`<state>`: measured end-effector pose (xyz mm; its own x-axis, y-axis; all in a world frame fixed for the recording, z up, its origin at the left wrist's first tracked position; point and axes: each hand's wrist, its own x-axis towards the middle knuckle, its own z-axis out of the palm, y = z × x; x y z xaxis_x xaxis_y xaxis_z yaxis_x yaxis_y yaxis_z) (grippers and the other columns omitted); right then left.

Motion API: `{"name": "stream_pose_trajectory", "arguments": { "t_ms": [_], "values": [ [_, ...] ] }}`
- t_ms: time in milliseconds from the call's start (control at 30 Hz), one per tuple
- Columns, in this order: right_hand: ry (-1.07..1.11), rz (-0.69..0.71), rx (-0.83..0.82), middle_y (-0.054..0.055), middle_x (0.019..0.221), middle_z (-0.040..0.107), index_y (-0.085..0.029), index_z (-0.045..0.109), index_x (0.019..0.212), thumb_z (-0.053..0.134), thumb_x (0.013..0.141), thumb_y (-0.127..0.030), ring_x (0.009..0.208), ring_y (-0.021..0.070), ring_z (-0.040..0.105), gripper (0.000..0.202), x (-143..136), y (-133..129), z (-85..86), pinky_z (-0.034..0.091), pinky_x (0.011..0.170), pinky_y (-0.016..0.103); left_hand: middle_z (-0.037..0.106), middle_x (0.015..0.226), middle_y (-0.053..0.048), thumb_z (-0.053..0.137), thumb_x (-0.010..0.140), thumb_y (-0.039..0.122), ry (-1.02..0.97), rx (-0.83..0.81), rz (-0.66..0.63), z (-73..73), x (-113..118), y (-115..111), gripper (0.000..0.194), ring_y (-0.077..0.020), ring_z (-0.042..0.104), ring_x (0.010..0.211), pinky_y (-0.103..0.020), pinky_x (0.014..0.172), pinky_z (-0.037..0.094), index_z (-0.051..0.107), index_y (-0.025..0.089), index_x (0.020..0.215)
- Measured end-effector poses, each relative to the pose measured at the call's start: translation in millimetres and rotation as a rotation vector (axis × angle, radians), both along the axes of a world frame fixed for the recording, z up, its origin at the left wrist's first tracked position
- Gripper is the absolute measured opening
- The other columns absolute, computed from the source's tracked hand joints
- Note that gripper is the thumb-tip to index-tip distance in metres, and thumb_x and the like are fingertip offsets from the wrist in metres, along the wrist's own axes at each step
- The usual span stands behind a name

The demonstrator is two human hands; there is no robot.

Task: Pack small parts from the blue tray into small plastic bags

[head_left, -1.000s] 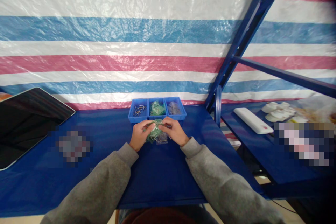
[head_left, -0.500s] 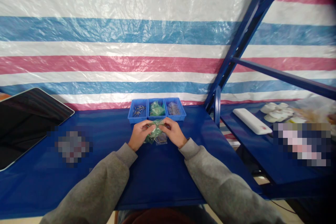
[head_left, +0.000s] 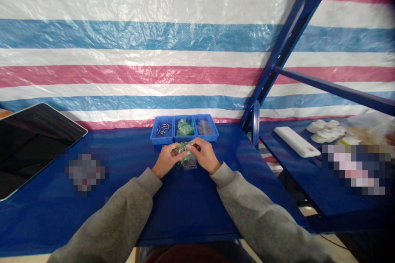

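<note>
Between my two hands is a crinkled green plastic bag (head_left: pixel 184 147). My left hand (head_left: pixel 166 159) pinches its left side, thumb pointing inward. On its right side, my right hand (head_left: pixel 204 155) grips near the upper edge, thumb and fingers closed on the film. Just under the bag, a small clear bag (head_left: pixel 189 163) with something dark in it lies on the blue table (head_left: pixel 185 205). Behind my hands stand three joined blue bins: the left bin (head_left: pixel 163 141) holds loose metal screws or pins, the middle one green bags (head_left: pixel 185 127), the right one clear bags (head_left: pixel 204 127).
A large dark screen (head_left: pixel 37 144) leans at the left, near a blurred-out patch. On the right, a blue metal post (head_left: pixel 277 53) rises by a second table carrying a white oblong box (head_left: pixel 296 142) and white rounded pieces (head_left: pixel 327 131). A striped tarp (head_left: pixel 154 37) hangs behind.
My fingers have shifted on the green bag: the left thumb is lower and further right, and the right thumb now bends over the upper part. The bins stay put.
</note>
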<state>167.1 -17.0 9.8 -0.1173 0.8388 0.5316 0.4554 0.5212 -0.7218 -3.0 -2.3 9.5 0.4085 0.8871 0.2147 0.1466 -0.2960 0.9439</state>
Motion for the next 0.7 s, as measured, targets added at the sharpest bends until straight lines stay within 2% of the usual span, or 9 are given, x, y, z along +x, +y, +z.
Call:
{"name": "stream_pose_trajectory", "arguments": {
  "t_ms": [167, 300, 533, 700],
  "values": [
    [-0.072, -0.002, 0.054, 0.002, 0.067, 0.054, -0.017, 0.059, 0.071, 0.049, 0.087, -0.031, 0.063, 0.0138, 0.049, 0.023, -2.9, -2.3, 1.0, 0.036, 0.06, 0.025, 0.053, 0.069, 0.0, 0.062, 0.074, 0.032, 0.033, 0.035, 0.01, -1.0, -1.0, 1.7, 0.022, -0.011, 0.048, 0.065, -0.021, 0.061, 0.041, 0.058, 0.01, 0.075],
    [-0.118, -0.003, 0.081, 0.002, 0.069, 0.054, -0.018, 0.059, 0.071, 0.049, 0.088, -0.028, 0.067, 0.015, 0.051, 0.022, -3.0, -3.1, 2.1, 0.037, 0.062, 0.025, 0.048, 0.068, 0.002, 0.059, 0.076, 0.03, 0.054, 0.049, 0.006, -0.6, -0.4, -0.8, 0.019, -0.0098, 0.045, 0.064, -0.02, 0.059, 0.038, 0.056, 0.012, 0.077],
    [-0.192, -0.047, 0.088, 0.002, 0.071, 0.054, -0.018, 0.059, 0.073, 0.051, 0.086, -0.026, 0.07, 0.0154, 0.052, 0.017, 1.4, -2.0, 1.8, 0.038, 0.064, 0.025, 0.05, 0.069, 0.003, 0.062, 0.074, 0.029, -0.039, -0.086, -0.058, 1.6, 2.2, -1.0, 0.021, -0.0086, 0.046, 0.062, -0.02, 0.06, 0.04, 0.053, 0.012, 0.083],
    [-0.205, -0.055, 0.1, 0.003, 0.072, 0.054, -0.019, 0.058, 0.074, 0.051, 0.086, -0.025, 0.07, 0.0153, 0.052, 0.016, 2.0, -2.7, 3.2, 0.038, 0.065, 0.026, 0.054, 0.072, 0.001, 0.065, 0.073, 0.03, -0.082, -0.103, -0.045, 2.8, 2.2, -0.3, 0.023, -0.0101, 0.05, 0.064, -0.021, 0.06, 0.04, 0.055, 0.012, 0.084]
  ]
}}
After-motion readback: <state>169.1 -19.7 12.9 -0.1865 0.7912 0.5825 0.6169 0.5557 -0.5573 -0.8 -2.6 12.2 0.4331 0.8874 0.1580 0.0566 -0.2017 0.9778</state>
